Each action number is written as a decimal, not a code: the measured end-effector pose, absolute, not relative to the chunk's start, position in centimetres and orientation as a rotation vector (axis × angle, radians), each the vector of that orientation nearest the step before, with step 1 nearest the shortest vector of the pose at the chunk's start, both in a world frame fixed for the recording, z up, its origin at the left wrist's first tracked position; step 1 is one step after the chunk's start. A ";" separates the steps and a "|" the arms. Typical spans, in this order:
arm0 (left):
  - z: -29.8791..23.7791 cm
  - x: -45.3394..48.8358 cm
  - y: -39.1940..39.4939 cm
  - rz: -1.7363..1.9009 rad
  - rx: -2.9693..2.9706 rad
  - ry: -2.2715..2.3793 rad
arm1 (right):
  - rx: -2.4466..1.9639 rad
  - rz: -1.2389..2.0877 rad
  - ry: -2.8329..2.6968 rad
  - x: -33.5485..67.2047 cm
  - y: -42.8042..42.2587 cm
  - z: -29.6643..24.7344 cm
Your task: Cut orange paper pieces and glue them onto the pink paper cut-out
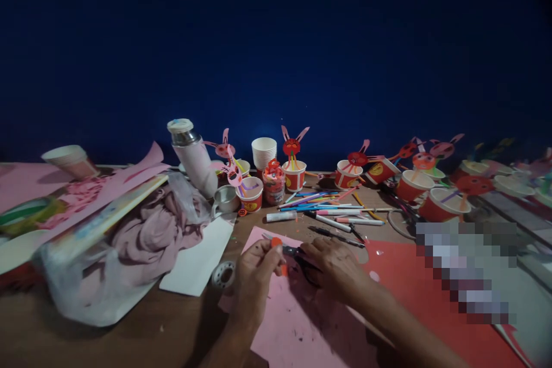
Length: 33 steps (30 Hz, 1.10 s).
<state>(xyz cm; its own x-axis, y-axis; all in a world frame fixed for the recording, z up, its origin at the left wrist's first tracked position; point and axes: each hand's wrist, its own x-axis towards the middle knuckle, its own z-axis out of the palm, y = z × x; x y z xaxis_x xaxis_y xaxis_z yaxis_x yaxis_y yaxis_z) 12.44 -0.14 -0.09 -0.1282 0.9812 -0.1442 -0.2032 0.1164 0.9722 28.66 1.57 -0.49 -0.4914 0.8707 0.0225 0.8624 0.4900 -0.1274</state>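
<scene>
My left hand (257, 270) pinches a small piece of orange-red paper (276, 241) between thumb and fingers. In my right hand (334, 264) is a pair of scissors with dark handles (309, 269); the blades reach left to the paper, and one tip shows just past it. Whether the blades are parted there is hard to see. Beneath both hands lies a pink sheet of paper (297, 328) with dark specks on it. A red sheet (414, 293) extends to the right of my right forearm.
A tape roll (223, 276) and white card (196, 261) lie left. Markers (336, 220) and a glue stick (282, 216) lie beyond my hands. Paper cups with rabbit-like figures (295, 175) line the back, beside a thermos (194, 161). Bagged cloth (150, 230) fills the left.
</scene>
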 end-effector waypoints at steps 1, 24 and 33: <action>-0.2 12.5 -0.1 1.266 0.931 1.236 | -1.527 0.158 -2.656 28.4 1.9 -0.6; -1.7 13.8 -0.8 0.925 1.098 1.097 | -1.165 0.756 -1.962 29.9 0.1 -0.6; -1.6 14.7 -1.3 0.868 0.892 1.115 | -1.154 0.788 -1.852 29.6 -1.2 -1.2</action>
